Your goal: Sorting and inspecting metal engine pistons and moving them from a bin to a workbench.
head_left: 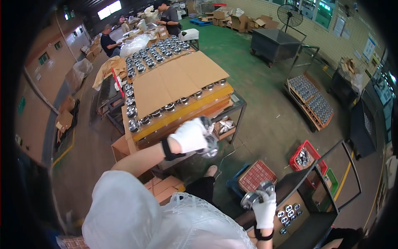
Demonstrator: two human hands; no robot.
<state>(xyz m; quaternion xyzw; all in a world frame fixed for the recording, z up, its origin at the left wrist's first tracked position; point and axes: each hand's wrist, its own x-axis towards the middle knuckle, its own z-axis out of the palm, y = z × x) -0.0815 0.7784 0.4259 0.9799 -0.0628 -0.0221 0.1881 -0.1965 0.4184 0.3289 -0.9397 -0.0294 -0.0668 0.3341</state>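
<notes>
My left hand (190,135), in a white glove with a black wrist strap, is closed around a shiny round metal part (209,139) just in front of the stacked pallet (182,114). My right hand (265,207), also in a white glove, grips another round metal part (255,196) low at the right, above a dark cart (309,199). Rows of the same shiny parts (155,54) sit in layers on the pallet, partly covered by brown cardboard sheets (174,81). A few small parts (289,212) lie on the cart's lower shelf.
A red crate (306,155) with parts and a box of small red pieces (257,175) stand on the green floor at right. Farther right is a pallet of parts (311,99), behind it a dark bin (275,41) and a fan. Two people work at the far end.
</notes>
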